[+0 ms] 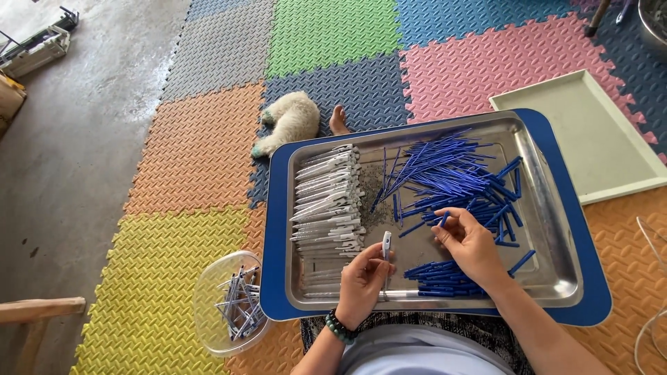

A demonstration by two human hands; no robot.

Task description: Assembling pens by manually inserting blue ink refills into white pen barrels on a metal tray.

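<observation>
Plush toy (290, 121); pale tray (597, 139); foam mats (201, 146)

- The left hand (363, 281) covers the lower part of the white pen barrel (386, 244) it holds, so only the top end shows.
- Whatever the fingertips of the right hand (471, 244) pinch is too small to tell.
- The beige tray (590, 132) runs off the right edge.
- A metal bowl (653, 24) is cut by the top right corner.
- The pens in the clear bowl (212, 305) blur together.
- The wooden piece (38, 310) leaves the frame at bottom left.

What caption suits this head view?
Left hand holds a white pen barrel; right hand picks blue refills from a metal tray.
</observation>
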